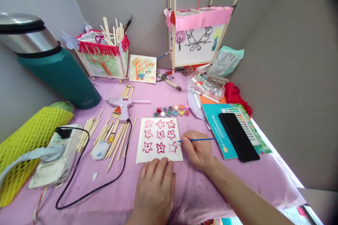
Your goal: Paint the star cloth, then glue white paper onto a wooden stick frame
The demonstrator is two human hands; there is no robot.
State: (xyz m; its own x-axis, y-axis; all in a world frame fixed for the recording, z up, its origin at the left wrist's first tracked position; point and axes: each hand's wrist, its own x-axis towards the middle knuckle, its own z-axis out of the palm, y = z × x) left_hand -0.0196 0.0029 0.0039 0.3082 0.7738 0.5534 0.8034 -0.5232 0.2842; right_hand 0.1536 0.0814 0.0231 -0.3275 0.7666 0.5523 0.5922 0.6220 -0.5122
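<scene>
A blue paintbrush (198, 140) is pinched in my right hand (197, 149), its tip over the lower right star on a square white panel (166, 154). Rows of red star outlines cover the panel; the lower right one looks paler inside than its neighbours. My left hand (156, 186) lies flat, fingers stretched out, with the fingertips on the panel's near edge. Just beyond the panel's far edge stand small paint pots (169, 113) in several colours.
Left of the panel lie a glue gun (124, 105), wooden sticks (118, 137), a black cord (105, 184) and a power strip (56, 165). A teal bottle (63, 74) stands behind. To the right, a black phone (239, 137) rests on a blue booklet (216, 123). Pliers (169, 81) and decorated lanterns (198, 45) are at the back.
</scene>
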